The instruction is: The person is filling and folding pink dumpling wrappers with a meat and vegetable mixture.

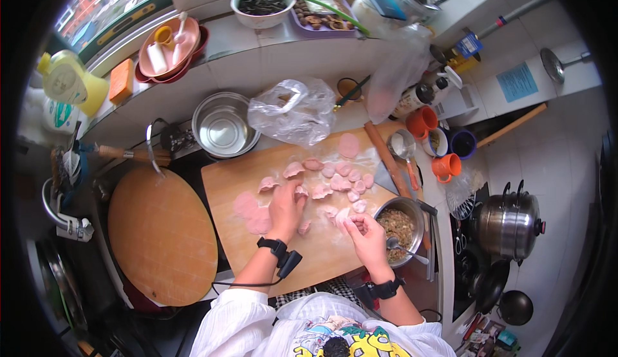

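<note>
Left hand [287, 210] is curling over a pink dumpling [301, 191] on the board [222, 180], its grip unclear to me; the right hand [368, 236] is pinching pale dough [342, 215] left of the bowl [419, 228].

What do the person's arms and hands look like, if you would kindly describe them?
Loose white sleeves leave the forearms partly bare. The left hand and right hand wear no gloves. Both wrists have black bands; the left one carries a black boxy piece, and a thin black cable crosses that forearm.
</note>
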`<state>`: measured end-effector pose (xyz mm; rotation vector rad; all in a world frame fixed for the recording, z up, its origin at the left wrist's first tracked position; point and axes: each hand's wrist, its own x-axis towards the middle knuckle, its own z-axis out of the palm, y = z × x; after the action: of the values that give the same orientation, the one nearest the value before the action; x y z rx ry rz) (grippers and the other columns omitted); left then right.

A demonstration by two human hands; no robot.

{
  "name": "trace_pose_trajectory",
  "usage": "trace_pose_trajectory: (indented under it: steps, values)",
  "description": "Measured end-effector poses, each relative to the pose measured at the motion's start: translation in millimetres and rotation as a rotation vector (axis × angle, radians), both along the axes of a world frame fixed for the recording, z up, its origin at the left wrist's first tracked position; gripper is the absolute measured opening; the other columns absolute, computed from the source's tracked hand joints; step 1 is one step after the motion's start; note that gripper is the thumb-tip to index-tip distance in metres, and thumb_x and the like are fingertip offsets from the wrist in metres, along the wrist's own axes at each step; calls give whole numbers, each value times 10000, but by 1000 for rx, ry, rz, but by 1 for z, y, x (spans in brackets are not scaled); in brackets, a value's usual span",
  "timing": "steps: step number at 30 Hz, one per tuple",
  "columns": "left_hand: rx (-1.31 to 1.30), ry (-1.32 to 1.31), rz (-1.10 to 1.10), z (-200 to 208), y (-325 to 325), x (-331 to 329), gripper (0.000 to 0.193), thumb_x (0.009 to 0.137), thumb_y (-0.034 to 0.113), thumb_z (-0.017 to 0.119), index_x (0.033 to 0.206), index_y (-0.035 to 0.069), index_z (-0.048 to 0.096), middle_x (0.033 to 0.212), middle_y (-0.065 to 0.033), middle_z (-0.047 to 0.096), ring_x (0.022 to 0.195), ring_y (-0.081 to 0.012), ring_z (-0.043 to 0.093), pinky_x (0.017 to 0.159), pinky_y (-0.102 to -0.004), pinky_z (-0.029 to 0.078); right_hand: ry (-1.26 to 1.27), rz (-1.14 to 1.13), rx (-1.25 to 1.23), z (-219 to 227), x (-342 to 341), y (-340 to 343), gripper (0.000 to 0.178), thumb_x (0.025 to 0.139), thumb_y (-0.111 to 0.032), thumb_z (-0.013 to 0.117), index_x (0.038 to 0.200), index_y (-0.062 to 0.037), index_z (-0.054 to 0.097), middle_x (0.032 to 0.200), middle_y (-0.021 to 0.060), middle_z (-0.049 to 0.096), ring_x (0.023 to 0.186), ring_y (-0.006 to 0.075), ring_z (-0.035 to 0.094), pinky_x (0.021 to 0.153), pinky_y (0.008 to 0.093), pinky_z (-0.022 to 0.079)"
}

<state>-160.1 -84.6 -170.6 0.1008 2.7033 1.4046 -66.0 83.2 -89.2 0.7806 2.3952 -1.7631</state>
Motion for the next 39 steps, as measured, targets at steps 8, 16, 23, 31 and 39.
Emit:
trace_pose_trajectory:
  steps: [8, 16, 23, 31, 39]
  values:
    - [-185, 264, -38, -5, 16, -2, 357, 735, 75, 703, 1083, 84, 627, 1072, -95, 610, 985, -314, 549, 844, -419, 476, 91, -130, -281, 15, 32, 22, 130, 910, -71, 647, 994, 25, 625, 861, 38, 666, 773, 77, 610, 722, 227, 497]
    - [1427, -1005, 76, 63, 35, 65, 458, 976, 405, 525, 1227, 23, 563, 1253, -123, 585, 1154, -241, 542, 995, -369, 438, 64, -37, -607, 61, 42, 26, 182, 912, -65, 648, 1064, 21, 596, 943, 51, 661, 875, 110, 639, 785, 243, 519]
    - [1505, -991, 38, 87, 73, 96, 473, 1008, 349, 465, 1336, 9, 453, 1294, -134, 559, 1198, -254, 538, 1049, -383, 424, 103, -19, -278, 29, 76, 60, 211, 917, -50, 632, 1108, 23, 578, 984, 61, 648, 873, 91, 609, 796, 236, 510]
    - [-169, 385, -186, 50, 65, 103, 276, 1029, 135, 423, 1233, -9, 539, 1261, -96, 589, 1177, -222, 535, 1008, -353, 417, 30, -201, 1039, 18, 170, 172, 591, 807, -211, 749, 1295, -36, 466, 1265, 184, 443, 1027, 319, 549, 893, 411, 464]
    - [993, -394, 208, 49, 67, 124, 313, 1032, 203, 407, 1274, 17, 479, 1291, -146, 554, 1142, -266, 577, 998, -383, 462, 11, -521, -39, -59, 190, 193, 360, 871, -198, 723, 1142, 3, 596, 877, 39, 653, 727, 105, 589, 678, 256, 498]
